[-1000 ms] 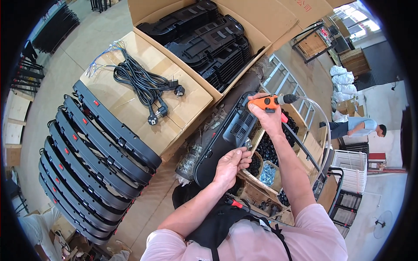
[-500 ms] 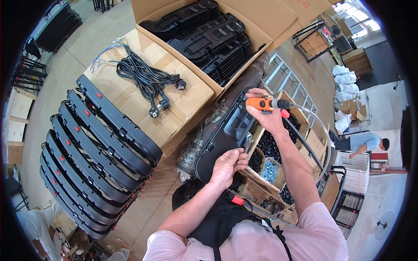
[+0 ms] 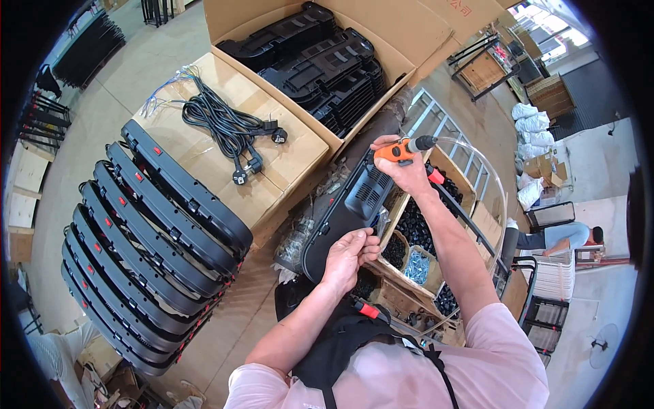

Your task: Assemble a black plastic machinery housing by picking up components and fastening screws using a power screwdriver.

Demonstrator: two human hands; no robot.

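Note:
My right hand [image 3: 407, 174] grips an orange power screwdriver [image 3: 391, 153] with a dark grey end, from which a clear hose [image 3: 477, 151] curves away. It is above the upper end of a long black plastic housing [image 3: 325, 236] with a raised, vented section [image 3: 366, 193]. Over the housing's near side is my left hand [image 3: 346, 261], thumb and fingertips pressed together; what they hold, if anything, is too small to make out. A crumpled clear plastic bag [image 3: 383, 219] shows just beyond those fingertips.
Right of the housing, wooden bins hold black parts [image 3: 417, 225] and silver screws [image 3: 417, 266]. At left stand several stacked black housings [image 3: 184, 198]. Coiled black power cords [image 3: 221, 123] lie on a carton [image 3: 286, 160], beside an open box of black mouldings [image 3: 327, 65]. A person [image 3: 567, 236] works at far right.
My right hand and the screwdriver have shifted slightly left and up. My left hand has drawn back a little to the left, away from the plastic bag.

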